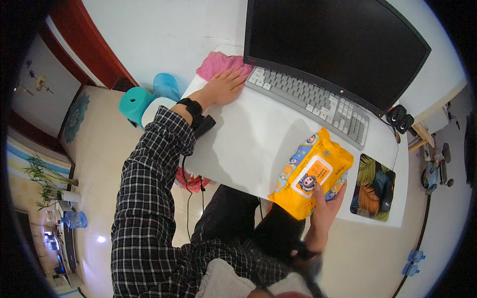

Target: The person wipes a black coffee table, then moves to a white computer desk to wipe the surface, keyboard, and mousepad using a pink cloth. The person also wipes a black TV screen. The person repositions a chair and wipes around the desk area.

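Note:
My left hand (228, 86) lies with spread fingers at the far left of the white desk (238, 149), its fingertips on the edge of a pink cloth (220, 65) beside the keyboard. A yellow pack of baby wipes (331, 169) is held in my right hand (328, 208) over the desk's front edge, thumb on top near the white flip lid, the other fingers mostly hidden under it. The lid appears closed.
A grey keyboard (305, 98) sits below a large dark monitor (335, 44). To the right are a leaf-patterned mouse pad (367, 186) with a dark mouse (388, 197), and small black speakers (400, 118). Teal stool (134, 102) stands left; cables hang below the desk.

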A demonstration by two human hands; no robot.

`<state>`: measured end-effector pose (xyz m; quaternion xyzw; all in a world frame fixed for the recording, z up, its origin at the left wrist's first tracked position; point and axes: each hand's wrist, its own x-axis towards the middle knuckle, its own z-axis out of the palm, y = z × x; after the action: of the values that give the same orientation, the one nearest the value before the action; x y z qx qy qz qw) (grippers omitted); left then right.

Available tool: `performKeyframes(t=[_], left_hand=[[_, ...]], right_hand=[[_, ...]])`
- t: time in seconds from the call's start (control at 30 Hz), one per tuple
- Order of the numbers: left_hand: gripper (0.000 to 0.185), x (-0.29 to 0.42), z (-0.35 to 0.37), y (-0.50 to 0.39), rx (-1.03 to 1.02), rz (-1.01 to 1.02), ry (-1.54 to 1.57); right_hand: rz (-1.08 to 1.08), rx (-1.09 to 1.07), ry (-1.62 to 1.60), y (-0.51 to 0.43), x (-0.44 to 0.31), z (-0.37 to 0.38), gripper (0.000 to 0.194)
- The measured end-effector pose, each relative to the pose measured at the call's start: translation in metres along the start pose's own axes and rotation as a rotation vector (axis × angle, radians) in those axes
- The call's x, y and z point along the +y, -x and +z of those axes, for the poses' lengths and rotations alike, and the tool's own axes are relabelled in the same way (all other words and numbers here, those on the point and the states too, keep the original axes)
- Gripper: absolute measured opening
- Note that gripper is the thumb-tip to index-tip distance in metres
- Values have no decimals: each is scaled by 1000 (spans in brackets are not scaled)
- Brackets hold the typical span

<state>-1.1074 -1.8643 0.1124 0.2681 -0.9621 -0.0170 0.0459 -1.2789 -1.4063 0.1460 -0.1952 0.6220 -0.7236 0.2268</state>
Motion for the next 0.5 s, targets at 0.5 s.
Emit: performKeyframes(t=[0.5], left_hand=[[72,90,-19,110,-27,-42,11]], right_hand=[[-125,-131,-143,-35,62,-13,86]])
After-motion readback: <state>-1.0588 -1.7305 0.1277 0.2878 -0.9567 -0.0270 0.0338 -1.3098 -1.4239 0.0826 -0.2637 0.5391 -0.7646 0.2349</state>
